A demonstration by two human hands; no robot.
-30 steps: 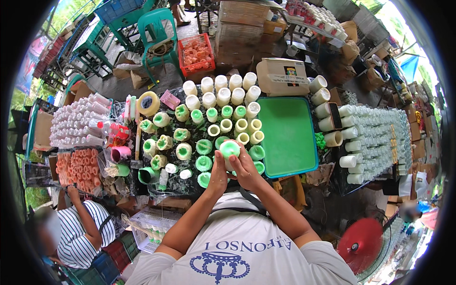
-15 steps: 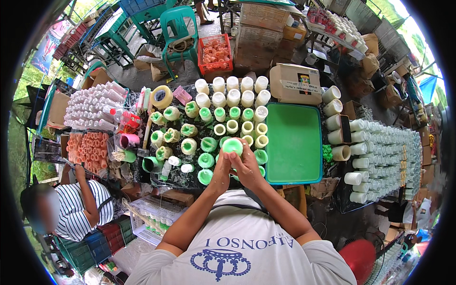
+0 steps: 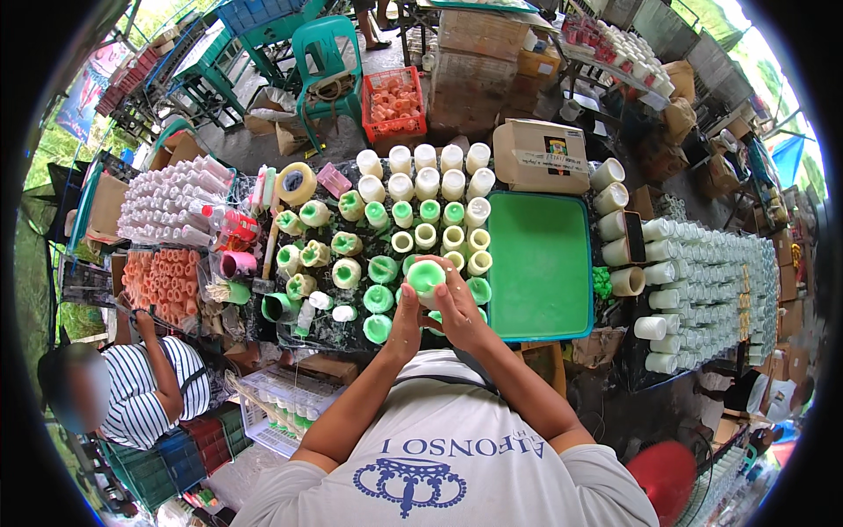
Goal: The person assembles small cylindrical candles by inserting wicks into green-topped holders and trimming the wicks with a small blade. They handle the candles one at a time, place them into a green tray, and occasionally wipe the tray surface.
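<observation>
Hands, the left (image 3: 404, 323) and right (image 3: 458, 307), close together around a green-topped candle (image 3: 426, 277) above a desk (image 3: 290, 329) beside a green tray (image 3: 540, 263).

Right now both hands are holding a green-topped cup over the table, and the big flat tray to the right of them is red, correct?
Not quite. The head view shows the tray is green, not red. The rest stands: the left hand and right hand hold the green-topped cup over the table.
</observation>
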